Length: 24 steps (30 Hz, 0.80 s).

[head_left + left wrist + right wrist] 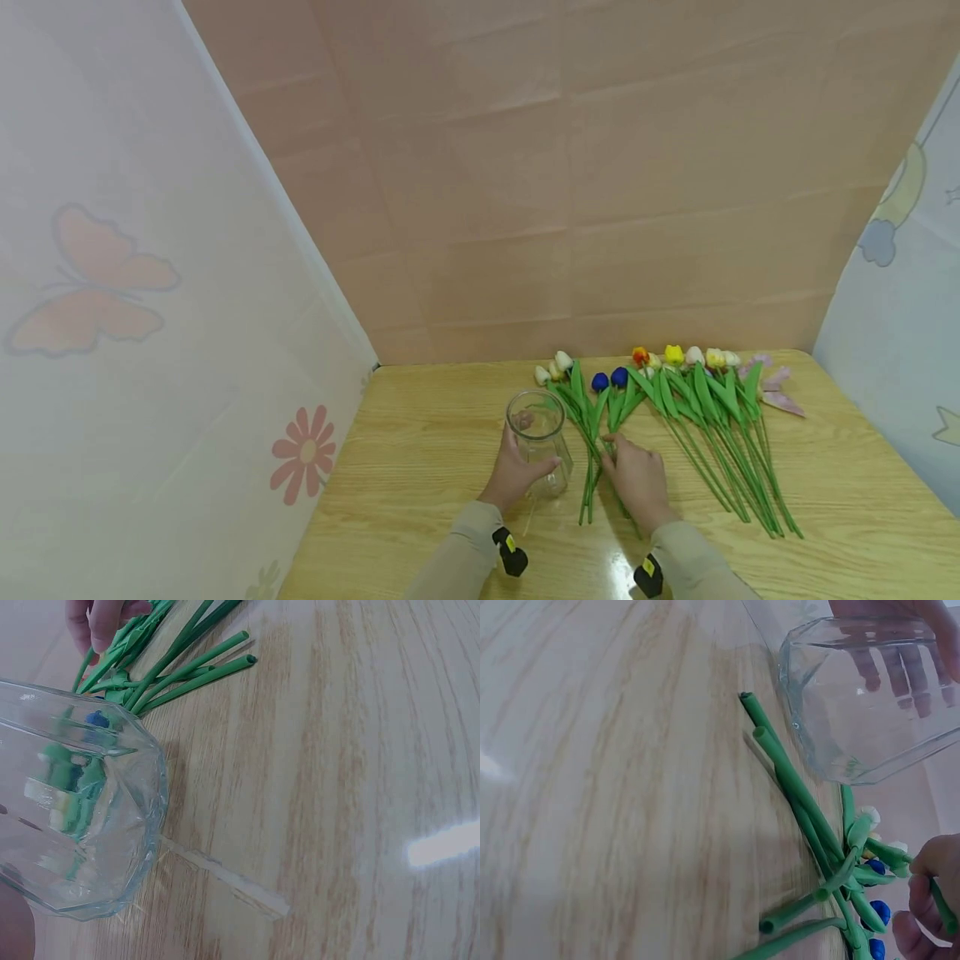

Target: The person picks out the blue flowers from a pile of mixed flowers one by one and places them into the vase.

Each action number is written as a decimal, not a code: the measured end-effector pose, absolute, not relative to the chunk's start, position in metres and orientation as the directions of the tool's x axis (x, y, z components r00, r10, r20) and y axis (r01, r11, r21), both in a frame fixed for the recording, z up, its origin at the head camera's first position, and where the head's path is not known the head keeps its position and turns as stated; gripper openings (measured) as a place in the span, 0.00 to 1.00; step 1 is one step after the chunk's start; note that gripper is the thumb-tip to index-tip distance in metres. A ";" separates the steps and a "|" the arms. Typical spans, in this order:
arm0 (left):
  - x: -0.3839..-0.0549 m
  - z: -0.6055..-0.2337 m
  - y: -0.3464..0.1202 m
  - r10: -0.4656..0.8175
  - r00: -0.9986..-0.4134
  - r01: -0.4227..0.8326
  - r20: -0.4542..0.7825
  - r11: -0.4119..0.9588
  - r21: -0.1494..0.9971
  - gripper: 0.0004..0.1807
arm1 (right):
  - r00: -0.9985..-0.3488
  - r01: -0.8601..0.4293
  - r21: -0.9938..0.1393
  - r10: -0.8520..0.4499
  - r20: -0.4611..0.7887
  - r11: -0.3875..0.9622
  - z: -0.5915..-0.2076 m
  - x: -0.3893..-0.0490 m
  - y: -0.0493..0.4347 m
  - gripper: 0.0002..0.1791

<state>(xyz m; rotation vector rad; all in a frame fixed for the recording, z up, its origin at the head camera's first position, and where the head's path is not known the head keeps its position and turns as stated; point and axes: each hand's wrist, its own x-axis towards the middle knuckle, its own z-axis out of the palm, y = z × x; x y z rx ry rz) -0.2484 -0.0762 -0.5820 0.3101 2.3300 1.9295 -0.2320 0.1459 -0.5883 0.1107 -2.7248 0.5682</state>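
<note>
My left hand grips a clear glass vase, its thumb across the near side and its fingers behind the glass. The vase's mouth faces up in the head view, and its faceted base shows in the left wrist view. To the right of it, my right hand pinches the green stem of an artificial tulip. Under and beside that hand lie crossed tulip stems from a small group with white tulips and blue tulips. Which bloom belongs to the pinched stem is hidden.
Further right, a larger row of tulips lies on the wooden table, with yellow, orange and pale blooms. A pink-lilac flower lies at its right end. Printed cloth walls border the table.
</note>
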 end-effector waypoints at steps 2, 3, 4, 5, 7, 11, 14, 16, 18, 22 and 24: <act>-0.249 -0.583 -0.076 0.221 -0.974 0.097 0.056 0.178 0.979 0.54 | -0.927 -0.149 -0.375 0.002 0.374 0.915 -0.587 -0.233 0.147 0.15; -0.249 -0.583 -0.076 0.222 -0.973 0.098 0.057 0.179 0.979 0.54 | -0.924 -0.151 -0.378 0.005 0.382 0.913 -0.587 -0.234 0.148 0.14; -0.249 -0.583 -0.076 0.222 -0.973 0.098 0.057 0.180 0.979 0.55 | -0.920 -0.154 -0.385 0.010 0.391 0.910 -0.586 -0.234 0.149 0.14; -0.249 -0.583 -0.076 0.222 -0.973 0.098 0.057 0.178 0.979 0.54 | -0.916 -0.156 -0.397 0.018 0.401 0.905 -0.585 -0.234 0.150 0.13; -0.249 -0.583 -0.076 0.223 -0.973 0.103 0.063 0.173 0.980 0.53 | -0.902 -0.168 -0.411 0.029 0.430 0.896 -0.583 -0.234 0.152 0.13; -0.250 -0.583 -0.076 0.227 -0.971 0.115 0.075 0.166 0.979 0.50 | -0.871 -0.180 -0.428 0.059 0.487 0.886 -0.577 -0.236 0.159 0.11; -0.249 -0.581 -0.077 0.226 -0.971 0.115 0.076 0.164 0.980 0.49 | -0.859 -0.161 -0.457 0.103 0.501 0.875 -0.572 -0.238 0.167 0.11; -0.247 -0.578 -0.077 0.227 -0.971 0.113 0.075 0.157 0.981 0.49 | -0.849 -0.149 -0.480 0.137 0.510 0.864 -0.569 -0.239 0.174 0.12; -0.243 -0.570 -0.077 0.232 -0.970 0.110 0.073 0.149 0.983 0.49 | -0.833 -0.146 -0.500 0.166 0.528 0.854 -0.566 -0.240 0.182 0.11; -0.237 -0.556 -0.078 0.244 -0.967 0.111 0.076 0.133 0.985 0.48 | -0.800 -0.126 -0.506 0.214 0.560 0.853 -0.564 -0.243 0.196 0.11; -0.235 -0.553 -0.078 0.245 -0.967 0.105 0.070 0.132 0.986 0.48 | -0.798 -0.102 -0.509 0.236 0.555 0.855 -0.563 -0.243 0.203 0.11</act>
